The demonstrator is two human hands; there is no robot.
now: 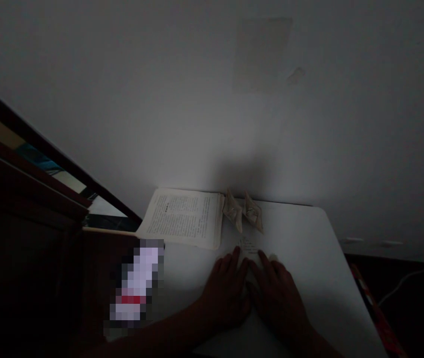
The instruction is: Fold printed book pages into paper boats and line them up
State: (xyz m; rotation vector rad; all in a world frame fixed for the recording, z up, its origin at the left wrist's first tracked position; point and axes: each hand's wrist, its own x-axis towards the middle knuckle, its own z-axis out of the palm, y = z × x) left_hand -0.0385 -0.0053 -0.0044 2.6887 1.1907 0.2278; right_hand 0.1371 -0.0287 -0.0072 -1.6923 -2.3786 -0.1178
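Paper, printed with faint text, lies flat on the white table [309, 238] under both hands: a small sheet [248, 247] whose far end pokes out between the fingertips. The left hand [227, 293] rests palm down on it with fingers stretched forward and close together, gripping nothing. The right hand [277, 293] lies the same way just beside it, fingers extended and flat, the two hands touching or nearly so along their inner edges. The room is very dim, so I cannot tell how much of the sheet the palms cover.

Just beyond the fingertips stand two folded paper shapes [242, 211], side by side and upright, made of printed paper and looking like little boats. To their left an open book [182, 216] lies on the table's far corner, its pages facing up. Dark wooden furniture [29, 223] fills the left side, and a plain pale wall [197, 99] rises behind the table.
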